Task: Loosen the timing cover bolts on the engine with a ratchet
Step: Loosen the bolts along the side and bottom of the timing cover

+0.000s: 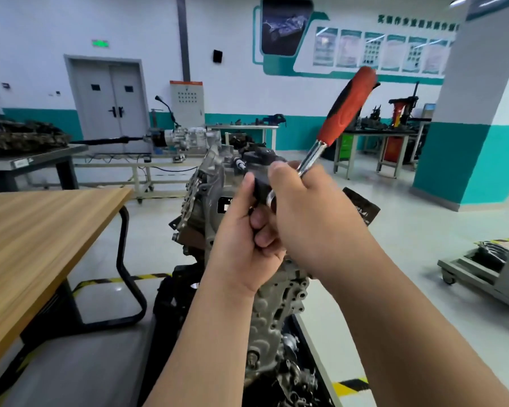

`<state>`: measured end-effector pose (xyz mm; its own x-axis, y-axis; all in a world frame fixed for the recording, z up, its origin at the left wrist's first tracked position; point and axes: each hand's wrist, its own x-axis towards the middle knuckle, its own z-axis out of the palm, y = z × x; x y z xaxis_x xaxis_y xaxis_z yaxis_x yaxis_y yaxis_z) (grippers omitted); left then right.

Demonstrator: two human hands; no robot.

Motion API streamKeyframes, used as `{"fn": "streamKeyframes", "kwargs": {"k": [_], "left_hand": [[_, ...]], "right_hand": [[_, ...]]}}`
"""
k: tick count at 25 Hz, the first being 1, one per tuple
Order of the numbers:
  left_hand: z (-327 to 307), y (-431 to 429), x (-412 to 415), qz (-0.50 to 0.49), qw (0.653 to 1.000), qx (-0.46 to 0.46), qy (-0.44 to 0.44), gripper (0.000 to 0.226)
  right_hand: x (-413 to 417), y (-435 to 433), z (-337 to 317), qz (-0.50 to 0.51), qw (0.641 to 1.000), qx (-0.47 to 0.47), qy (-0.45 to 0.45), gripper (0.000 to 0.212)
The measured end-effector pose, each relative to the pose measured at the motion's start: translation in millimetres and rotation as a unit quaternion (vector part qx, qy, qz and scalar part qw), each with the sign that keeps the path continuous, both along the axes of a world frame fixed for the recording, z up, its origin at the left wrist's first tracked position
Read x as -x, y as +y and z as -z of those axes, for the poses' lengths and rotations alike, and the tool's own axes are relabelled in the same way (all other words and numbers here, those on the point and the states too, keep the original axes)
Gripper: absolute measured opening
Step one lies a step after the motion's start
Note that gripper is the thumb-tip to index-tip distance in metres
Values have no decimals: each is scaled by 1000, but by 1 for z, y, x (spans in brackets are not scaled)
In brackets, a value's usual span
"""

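Ratchet (347, 113) held up above engine (200, 183), red handle angled up-right. Right hand (312, 212) wrapped round chrome shank near head, left hand (247, 233) fingers curled round head end.

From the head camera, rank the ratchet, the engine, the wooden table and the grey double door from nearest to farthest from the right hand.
1. ratchet: gripped by the right hand itself, handle pointing up and to the right.
2. engine: just beyond and below the hand.
3. wooden table: off to the left.
4. grey double door: in the far back wall, on the left.
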<state>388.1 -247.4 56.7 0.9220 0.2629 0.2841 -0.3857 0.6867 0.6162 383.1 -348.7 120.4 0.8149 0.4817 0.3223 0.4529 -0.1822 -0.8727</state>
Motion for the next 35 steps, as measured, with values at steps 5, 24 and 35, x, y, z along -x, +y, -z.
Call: {"fn": "streamKeyframes", "kwargs": {"k": [5,24,35], "left_hand": [[0,-1,2,-29,999,11,10,35],[2,-16,11,-3,1000,15,11,40],[5,-26,12,-22,997,26,63,34]], "right_hand": [[6,2,9,-22,999,-7,46,50],[16,-11,17,60,993,21,-96,39],[7,-17,19,12,999,0,30,18]]}}
